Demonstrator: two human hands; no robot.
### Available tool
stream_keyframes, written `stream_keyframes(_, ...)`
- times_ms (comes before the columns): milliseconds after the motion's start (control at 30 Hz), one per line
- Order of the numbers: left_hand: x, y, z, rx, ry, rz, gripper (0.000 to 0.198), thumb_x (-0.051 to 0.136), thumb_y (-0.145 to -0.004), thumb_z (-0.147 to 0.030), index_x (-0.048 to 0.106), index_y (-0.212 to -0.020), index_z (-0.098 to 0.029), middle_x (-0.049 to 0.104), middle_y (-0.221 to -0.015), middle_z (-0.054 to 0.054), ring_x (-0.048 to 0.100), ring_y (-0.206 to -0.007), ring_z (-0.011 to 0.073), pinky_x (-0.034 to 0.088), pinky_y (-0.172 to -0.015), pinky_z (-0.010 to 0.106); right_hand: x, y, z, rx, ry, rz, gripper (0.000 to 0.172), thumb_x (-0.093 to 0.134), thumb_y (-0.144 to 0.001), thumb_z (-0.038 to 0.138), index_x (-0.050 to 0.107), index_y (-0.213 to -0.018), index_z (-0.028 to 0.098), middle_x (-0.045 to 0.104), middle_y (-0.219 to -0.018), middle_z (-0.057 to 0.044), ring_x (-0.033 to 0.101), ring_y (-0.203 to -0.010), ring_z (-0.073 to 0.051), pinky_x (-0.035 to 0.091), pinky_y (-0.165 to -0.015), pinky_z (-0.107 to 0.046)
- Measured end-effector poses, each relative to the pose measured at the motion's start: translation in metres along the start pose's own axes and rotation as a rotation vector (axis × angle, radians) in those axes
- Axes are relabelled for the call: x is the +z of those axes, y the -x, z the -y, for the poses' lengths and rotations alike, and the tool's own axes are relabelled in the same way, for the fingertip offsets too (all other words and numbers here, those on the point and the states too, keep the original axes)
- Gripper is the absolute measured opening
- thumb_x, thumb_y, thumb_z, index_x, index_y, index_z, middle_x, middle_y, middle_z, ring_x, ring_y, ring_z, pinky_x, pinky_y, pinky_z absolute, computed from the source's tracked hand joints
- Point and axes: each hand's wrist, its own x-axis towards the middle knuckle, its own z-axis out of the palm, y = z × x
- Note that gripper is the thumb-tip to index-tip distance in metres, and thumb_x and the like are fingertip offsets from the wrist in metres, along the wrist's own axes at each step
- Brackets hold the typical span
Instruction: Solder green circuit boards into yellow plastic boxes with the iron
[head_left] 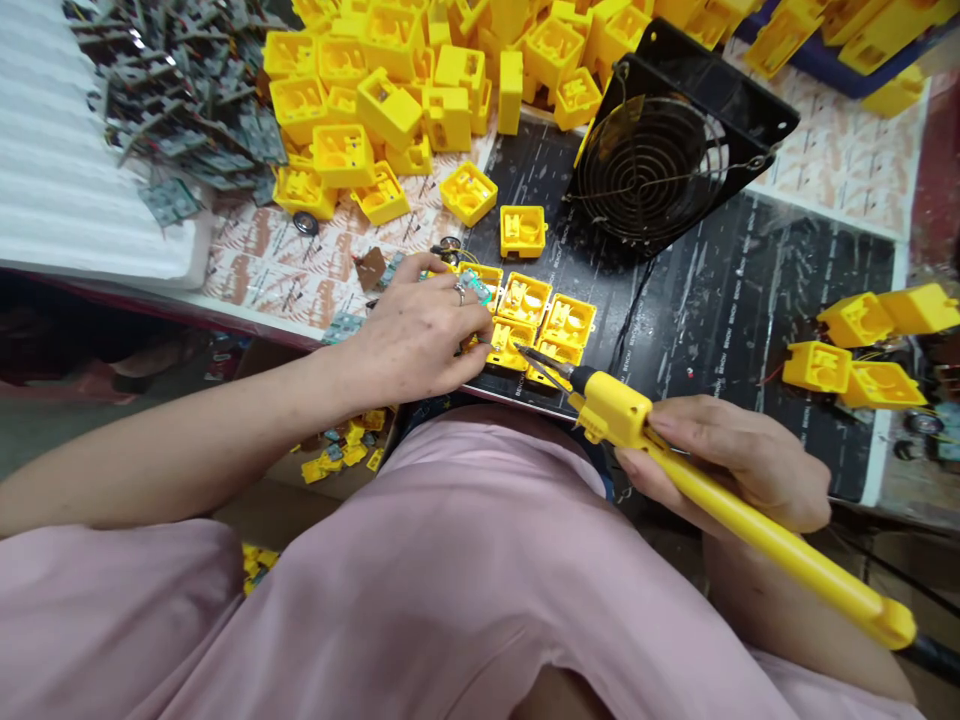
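Several open yellow housings (525, 298) stand in a tight group at the table's near edge. My left hand (431, 325) lies over the left side of this group, fingers bent down and pressed together; what they hold is hidden. A small green circuit board (475, 287) shows just beyond its fingers. My right hand (731, 460) is wrapped round a yellow soldering tool (615, 408), whose metal tip reaches the front housings, close to my left fingertips.
A black fan (652, 165) stands behind the group. Yellow housings (390, 110) are heaped at the back, circuit boards with wires (187, 90) at the back left on white foam (112, 190). More housings (817, 367) lie at the right. A single housing (523, 231) sits behind the group.
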Motion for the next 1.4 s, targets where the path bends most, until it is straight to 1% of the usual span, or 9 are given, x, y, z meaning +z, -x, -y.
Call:
stream_keyframes(133, -0.001, -0.001, 0.001, -0.034, 0.019, 0.036, 0.03, 0.046, -0.094, -0.028, 0.074, -0.082, -0.023, 0.071, -0.075, 0.004, 0.067, -0.087, 0.0243, 0.041, -0.112, 0.05, 0.006, -0.005, 0.003, -0.034, 0.037, 0.063, 0.023, 0.085, -0.088, 0.015, 0.064, -0.097, 0.022, 0.074, -0.073, 0.002, 0.073, -0.061, -0.015, 0.062, -0.051, -0.021)
stream_keyframes(333, 0.002, -0.002, 0.001, -0.033, 0.002, 0.054, 0.031, 0.045, -0.093, -0.029, 0.073, -0.082, -0.022, 0.073, -0.078, 0.004, 0.067, -0.086, 0.0232, 0.039, -0.114, 0.05, 0.012, -0.011, 0.0, -0.09, 0.02, 0.075, 0.022, 0.084, -0.09, 0.018, 0.063, -0.097, 0.02, 0.076, -0.078, -0.001, 0.072, -0.062, -0.012, 0.063, -0.057, -0.02)
stream_keyframes(433, 0.002, -0.002, 0.0, -0.022, -0.006, 0.039, 0.031, 0.046, -0.092, -0.029, 0.073, -0.08, -0.022, 0.072, -0.075, 0.004, 0.067, -0.085, 0.0235, 0.04, -0.112, 0.049, 0.006, -0.009, 0.001, -0.036, 0.012, 0.093, 0.022, 0.085, -0.088, 0.016, 0.065, -0.096, 0.021, 0.076, -0.078, 0.001, 0.073, -0.063, -0.013, 0.062, -0.056, -0.021)
stream_keyframes(600, 0.001, -0.003, -0.001, -0.001, -0.002, 0.037, 0.028, 0.047, -0.091, -0.028, 0.072, -0.079, -0.022, 0.072, -0.075, 0.003, 0.066, -0.083, 0.0224, 0.04, -0.11, 0.048, -0.002, -0.006, 0.001, 0.043, 0.006, 0.011, 0.02, 0.085, -0.085, 0.013, 0.069, -0.093, 0.024, 0.075, -0.075, 0.002, 0.074, -0.063, -0.015, 0.062, -0.053, -0.023)
stream_keyframes(733, 0.002, -0.002, 0.0, -0.008, 0.001, 0.027, 0.028, 0.047, -0.09, -0.028, 0.071, -0.078, -0.022, 0.072, -0.074, 0.004, 0.066, -0.082, 0.0232, 0.041, -0.111, 0.05, 0.002, -0.008, -0.002, 0.016, 0.015, -0.062, 0.022, 0.084, -0.086, 0.016, 0.074, -0.104, 0.024, 0.076, -0.075, 0.001, 0.073, -0.06, -0.016, 0.06, -0.05, -0.023)
stream_keyframes(967, 0.003, -0.004, 0.0, 0.017, 0.01, 0.015, 0.028, 0.046, -0.091, -0.028, 0.069, -0.076, -0.021, 0.07, -0.072, 0.004, 0.067, -0.082, 0.0247, 0.046, -0.106, 0.052, -0.001, -0.001, -0.001, 0.041, 0.202, -0.061, 0.059, 0.085, -0.087, 0.02, 0.066, -0.143, 0.024, 0.083, -0.096, -0.005, 0.077, -0.067, -0.02, 0.064, -0.056, -0.029)
stream_keyframes(1133, -0.002, 0.009, -0.006, -0.024, -0.111, -0.062, 0.035, 0.047, -0.096, -0.046, 0.074, -0.095, -0.022, 0.075, -0.087, 0.008, 0.069, -0.097, 0.0314, 0.038, -0.118, 0.067, -0.002, 0.001, -0.003, 0.014, 0.21, -0.047, 0.063, 0.084, -0.088, 0.02, 0.063, -0.147, 0.028, 0.083, -0.096, -0.002, 0.077, -0.067, -0.019, 0.063, -0.055, -0.028)
stream_keyframes(1233, -0.004, 0.017, -0.004, -0.038, -0.026, -0.119, 0.035, 0.051, -0.098, -0.051, 0.074, -0.109, -0.026, 0.078, -0.103, 0.007, 0.069, -0.109, 0.0329, 0.029, -0.125, 0.07, 0.001, -0.001, -0.006, -0.009, 0.207, -0.062, 0.061, 0.083, -0.088, 0.02, 0.065, -0.146, 0.027, 0.084, -0.095, -0.003, 0.076, -0.065, -0.019, 0.063, -0.052, -0.028)
stream_keyframes(1400, -0.002, 0.013, 0.004, -0.09, 0.12, -0.058, 0.029, 0.049, -0.102, -0.036, 0.074, -0.091, -0.027, 0.078, -0.092, 0.002, 0.069, -0.102, 0.0259, 0.032, -0.124, 0.062, 0.005, -0.003, -0.007, -0.005, 0.208, -0.073, 0.055, 0.081, -0.09, 0.02, 0.067, -0.143, 0.024, 0.083, -0.095, -0.005, 0.076, -0.065, -0.019, 0.063, -0.053, -0.027)
